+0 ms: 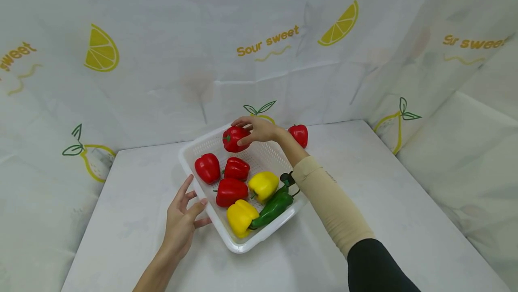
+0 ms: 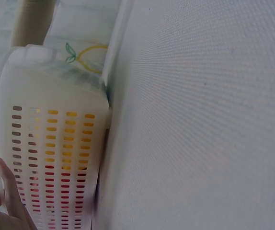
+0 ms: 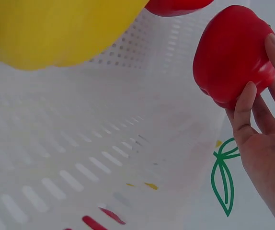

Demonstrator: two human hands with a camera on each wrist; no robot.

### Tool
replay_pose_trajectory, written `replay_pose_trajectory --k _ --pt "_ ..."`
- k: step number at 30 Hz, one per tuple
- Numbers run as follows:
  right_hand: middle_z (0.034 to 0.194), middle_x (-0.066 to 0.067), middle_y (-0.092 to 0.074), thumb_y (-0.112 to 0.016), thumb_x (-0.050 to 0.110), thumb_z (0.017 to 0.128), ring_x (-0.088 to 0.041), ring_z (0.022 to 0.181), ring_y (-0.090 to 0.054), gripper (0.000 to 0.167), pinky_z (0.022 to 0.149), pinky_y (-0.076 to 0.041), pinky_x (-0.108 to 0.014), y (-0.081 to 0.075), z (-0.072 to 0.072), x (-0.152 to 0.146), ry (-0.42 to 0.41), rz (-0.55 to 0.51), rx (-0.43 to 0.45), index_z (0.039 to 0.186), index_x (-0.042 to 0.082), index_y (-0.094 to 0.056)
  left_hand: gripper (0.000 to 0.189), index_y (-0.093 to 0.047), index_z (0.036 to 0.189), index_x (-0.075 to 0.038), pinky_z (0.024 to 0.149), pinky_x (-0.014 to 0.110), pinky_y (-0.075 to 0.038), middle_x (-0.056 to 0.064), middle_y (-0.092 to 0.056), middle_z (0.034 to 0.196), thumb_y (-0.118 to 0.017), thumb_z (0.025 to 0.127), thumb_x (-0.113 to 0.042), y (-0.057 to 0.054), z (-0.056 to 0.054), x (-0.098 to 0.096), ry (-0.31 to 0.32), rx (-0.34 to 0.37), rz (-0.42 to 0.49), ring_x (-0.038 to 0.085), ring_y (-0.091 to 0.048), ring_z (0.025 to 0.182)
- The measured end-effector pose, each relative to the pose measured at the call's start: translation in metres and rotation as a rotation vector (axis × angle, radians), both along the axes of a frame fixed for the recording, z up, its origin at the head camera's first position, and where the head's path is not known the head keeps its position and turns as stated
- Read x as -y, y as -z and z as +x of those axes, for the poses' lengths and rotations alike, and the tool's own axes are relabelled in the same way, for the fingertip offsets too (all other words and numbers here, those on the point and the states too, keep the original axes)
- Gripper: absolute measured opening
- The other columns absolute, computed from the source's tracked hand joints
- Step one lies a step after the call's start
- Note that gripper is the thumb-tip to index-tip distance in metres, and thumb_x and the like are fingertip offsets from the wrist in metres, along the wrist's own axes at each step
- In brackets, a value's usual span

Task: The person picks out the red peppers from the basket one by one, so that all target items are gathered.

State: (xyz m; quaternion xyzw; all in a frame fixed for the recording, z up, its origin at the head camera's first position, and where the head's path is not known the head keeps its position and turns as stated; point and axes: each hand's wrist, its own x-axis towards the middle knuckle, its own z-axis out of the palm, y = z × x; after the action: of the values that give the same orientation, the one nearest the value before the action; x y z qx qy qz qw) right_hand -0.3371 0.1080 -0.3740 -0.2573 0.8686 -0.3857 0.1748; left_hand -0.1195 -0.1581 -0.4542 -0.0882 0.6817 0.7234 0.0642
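My right hand (image 1: 259, 130) holds a red bell pepper (image 1: 236, 139) above the far end of a white plastic basket (image 1: 267, 155); thumb and fingers curl round the pepper in the right wrist view. At the basket's left side, my left hand (image 1: 181, 220) touches the rim and outer wall with fairly straight, spread fingers (image 2: 13, 191). Inside lie three red bell peppers (image 1: 207, 168), two yellow bell peppers (image 1: 264, 186) and a long green pepper (image 1: 275, 206). The right forearm hides part of the basket's right side.
Another red bell pepper (image 1: 298, 135) sits on the white table (image 1: 133, 220) behind the right forearm, outside the basket. A printed curtain (image 1: 162, 81) hangs along the back. Close to the right sleeve is a small dark object (image 1: 286, 178) whose kind I cannot tell.
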Motion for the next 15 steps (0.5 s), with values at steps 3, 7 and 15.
replay_pose_trajectory --k 3,7,15 --pt "0.160 -0.016 -0.055 -0.081 0.016 0.096 -0.041 0.149 -0.052 0.064 0.112 -0.061 -0.048 -0.004 -0.002 -0.002 0.000 -0.018 -0.002 0.155 0.012 -0.056 0.082 -0.028 0.171 -0.042 0.078 0.035 -0.070 0.014 -0.048 0.151 -0.065 0.105 -0.010 0.000 0.001 0.001 0.000 -0.005 0.000 0.016 -0.073 0.116" --pt "0.160 -0.017 -0.056 -0.081 0.016 0.096 -0.042 0.149 -0.052 0.064 0.112 -0.061 -0.049 -0.012 -0.003 -0.008 -0.007 -0.055 0.004 0.155 0.011 -0.056 0.082 -0.028 0.171 -0.041 0.077 0.035 -0.070 0.014 -0.048 0.150 -0.064 0.105 -0.009 0.000 0.001 0.001 -0.003 -0.009 0.000 0.016 -0.073 0.115" --pt "0.162 -0.015 -0.053 -0.082 0.018 0.095 -0.042 0.151 -0.048 0.068 0.112 -0.061 -0.053 -0.021 -0.003 -0.025 0.027 -0.080 0.006 0.156 0.014 -0.054 0.082 -0.028 0.171 -0.041 0.077 0.035 -0.070 0.014 -0.048 0.150 -0.065 0.105 -0.009 0.001 0.001 0.000 -0.001 -0.011 0.001 0.012 -0.074 0.113"
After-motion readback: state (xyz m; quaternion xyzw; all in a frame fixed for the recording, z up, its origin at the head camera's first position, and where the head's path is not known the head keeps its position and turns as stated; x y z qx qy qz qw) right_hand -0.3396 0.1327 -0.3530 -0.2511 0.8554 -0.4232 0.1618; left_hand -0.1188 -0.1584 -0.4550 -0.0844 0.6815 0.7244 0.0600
